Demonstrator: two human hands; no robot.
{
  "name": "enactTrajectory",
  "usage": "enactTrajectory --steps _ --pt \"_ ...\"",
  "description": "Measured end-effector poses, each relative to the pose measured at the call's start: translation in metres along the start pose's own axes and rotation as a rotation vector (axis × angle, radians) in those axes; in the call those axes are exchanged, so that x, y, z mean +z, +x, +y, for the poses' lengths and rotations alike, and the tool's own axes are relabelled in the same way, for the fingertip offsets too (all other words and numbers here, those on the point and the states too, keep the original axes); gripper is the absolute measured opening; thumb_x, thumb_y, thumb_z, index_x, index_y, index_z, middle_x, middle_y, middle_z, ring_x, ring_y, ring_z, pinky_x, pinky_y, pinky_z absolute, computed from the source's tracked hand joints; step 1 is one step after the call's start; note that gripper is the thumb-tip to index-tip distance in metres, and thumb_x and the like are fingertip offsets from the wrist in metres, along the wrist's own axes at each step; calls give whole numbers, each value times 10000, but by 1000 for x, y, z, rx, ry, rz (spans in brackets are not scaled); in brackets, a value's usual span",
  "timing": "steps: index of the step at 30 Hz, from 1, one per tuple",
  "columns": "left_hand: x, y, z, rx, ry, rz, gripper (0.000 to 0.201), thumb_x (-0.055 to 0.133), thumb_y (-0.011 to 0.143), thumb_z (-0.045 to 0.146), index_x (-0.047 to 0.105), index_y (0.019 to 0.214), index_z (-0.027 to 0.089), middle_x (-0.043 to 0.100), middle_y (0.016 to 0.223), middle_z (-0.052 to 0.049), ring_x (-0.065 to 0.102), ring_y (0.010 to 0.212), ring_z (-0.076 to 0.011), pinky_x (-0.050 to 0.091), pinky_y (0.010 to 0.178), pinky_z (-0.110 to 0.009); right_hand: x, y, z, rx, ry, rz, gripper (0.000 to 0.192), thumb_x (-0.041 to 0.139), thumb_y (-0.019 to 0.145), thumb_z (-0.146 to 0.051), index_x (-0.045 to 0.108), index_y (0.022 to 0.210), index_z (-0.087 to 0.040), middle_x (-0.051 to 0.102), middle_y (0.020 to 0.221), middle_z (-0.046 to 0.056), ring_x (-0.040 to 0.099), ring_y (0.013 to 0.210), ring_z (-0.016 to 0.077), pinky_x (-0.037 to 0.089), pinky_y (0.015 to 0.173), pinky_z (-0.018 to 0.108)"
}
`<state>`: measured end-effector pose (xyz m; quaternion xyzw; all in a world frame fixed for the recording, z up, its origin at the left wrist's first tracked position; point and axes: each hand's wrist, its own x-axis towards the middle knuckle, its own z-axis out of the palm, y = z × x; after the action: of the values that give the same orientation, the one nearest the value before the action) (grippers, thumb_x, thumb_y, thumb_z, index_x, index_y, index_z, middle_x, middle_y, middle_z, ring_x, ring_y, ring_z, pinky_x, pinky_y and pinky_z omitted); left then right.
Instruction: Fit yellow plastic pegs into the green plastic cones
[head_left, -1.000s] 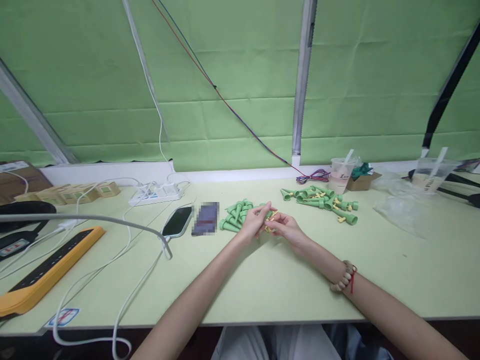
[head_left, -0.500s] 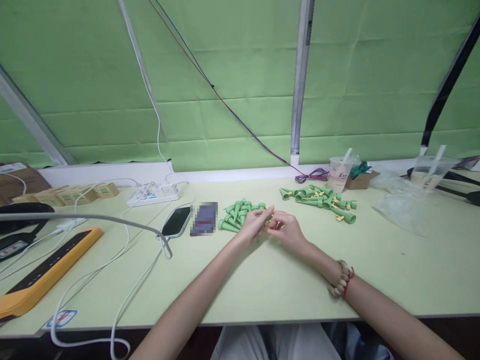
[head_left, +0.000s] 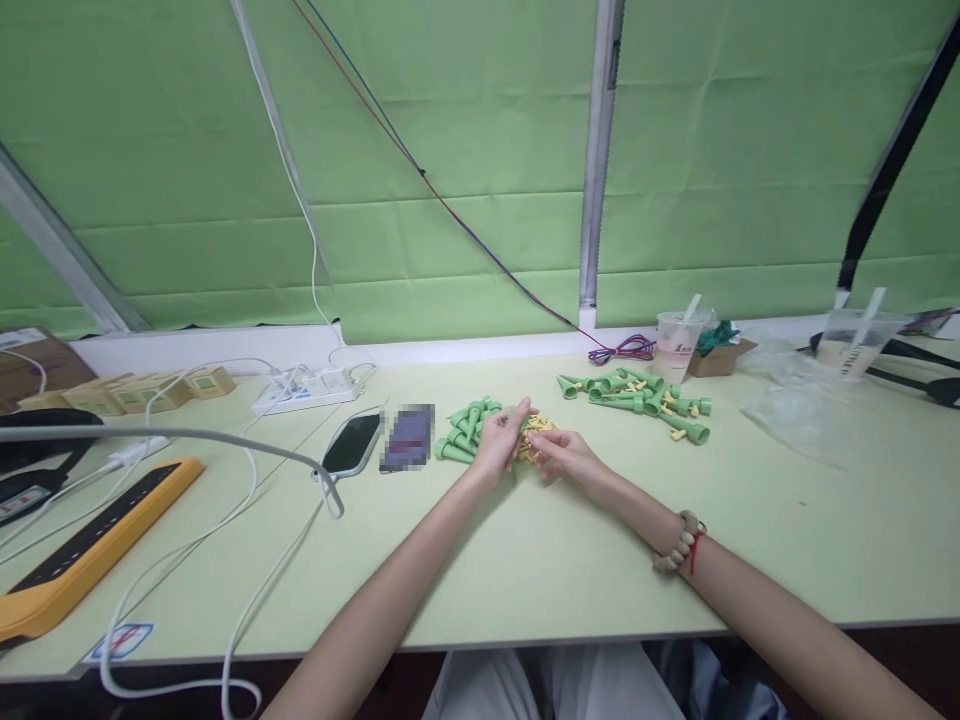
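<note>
My left hand (head_left: 499, 440) is closed, with a bit of a green plastic cone-shaped piece (head_left: 512, 478) showing under its fingers. Its thumb points up. A heap of small yellow plastic pieces (head_left: 546, 426) lies between and behind my two hands. Against the near side of that heap, my right hand (head_left: 568, 455) has its fingers curled together; whatever they pinch is too small to make out. Left of my left hand is a pile of green cone-shaped pieces (head_left: 466, 430). Farther right lie several green cones with yellow pieces on them (head_left: 646, 402).
A phone (head_left: 352, 444) and a blurred dark rectangle (head_left: 407, 438) lie left of the piles. Beyond are a white power strip (head_left: 306, 392), an orange power strip (head_left: 97, 540) and loose white cables. Drink cups (head_left: 675, 348), a small cardboard box (head_left: 720, 358) and plastic bags (head_left: 791, 425) stand right.
My hands were together at the fingertips; now they are apart. The right fingers have come down to the yellow heap, which shows more. The left hand has shifted slightly left.
</note>
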<state>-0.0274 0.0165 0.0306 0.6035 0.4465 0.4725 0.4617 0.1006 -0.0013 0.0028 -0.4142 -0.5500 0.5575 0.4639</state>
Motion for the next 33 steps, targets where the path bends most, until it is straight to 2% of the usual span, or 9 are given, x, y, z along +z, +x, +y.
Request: enactTrajectory --steps 5,8,10,13,17,21,24,28,33 --pt "3 -3 7 66 66 5 436 534 727 538 660 815 131 319 339 68 251 293 -44 180 295 -183 0 -3 -1 1 58 -28 372 697 590 -493 614 713 -151 538 666 -11 476 583 77 444 496 195" --pt "4 -3 6 110 109 8 397 542 733 498 669 804 128 431 409 41 274 325 -38 208 329 -188 1 -4 -2 25 73 -23 364 727 566 -448 595 740 -157 552 691 -14 484 597 76 439 510 193" --pt "4 -3 4 140 139 23 391 551 727 488 673 849 137 480 459 30 274 343 -35 210 343 -190 2 -3 -1 31 78 -16 358 737 554 -422 584 743 -160 560 692 -16 491 599 76 433 520 193" --pt "4 -2 1 162 157 29 424 553 726 486 657 972 156 442 431 46 264 348 -43 205 355 -190 2 -1 0 -7 36 27 348 736 545 -410 559 708 -158 567 652 -17 496 568 81 410 506 199" --pt "4 0 -2 125 151 38 466 527 741 498 642 994 124 394 382 53 296 340 -61 224 356 -195 -1 1 4 -229 -185 114 288 697 596 -394 523 623 -167 571 595 -1 505 527 109 389 498 229" --pt "5 0 -5 110 171 21 438 497 749 522 665 832 126 365 350 50 299 322 -62 215 344 -193 -7 -2 5 -536 -580 181 132 614 696 -267 552 614 -184 597 671 8 534 575 120 381 541 233" --pt "6 -2 -4 101 177 15 446 499 745 536 664 751 122 352 332 46 298 307 -59 210 333 -190 -9 -4 4 -625 -789 225 92 544 716 -157 575 636 -190 607 732 5 529 573 102 358 538 222" --pt "4 -2 -2 72 132 22 493 459 762 573 654 790 122 333 309 53 289 267 -60 216 305 -187 -6 -4 3 -586 -738 259 57 568 730 -243 601 727 -196 615 779 13 539 579 105 389 551 225" --pt "1 1 -5 80 109 57 529 437 759 607 647 822 125 312 298 62 267 237 -61 206 268 -185 1 -1 2 -273 -336 230 353 602 701 -479 631 868 -169 625 799 46 514 482 100 407 446 235"
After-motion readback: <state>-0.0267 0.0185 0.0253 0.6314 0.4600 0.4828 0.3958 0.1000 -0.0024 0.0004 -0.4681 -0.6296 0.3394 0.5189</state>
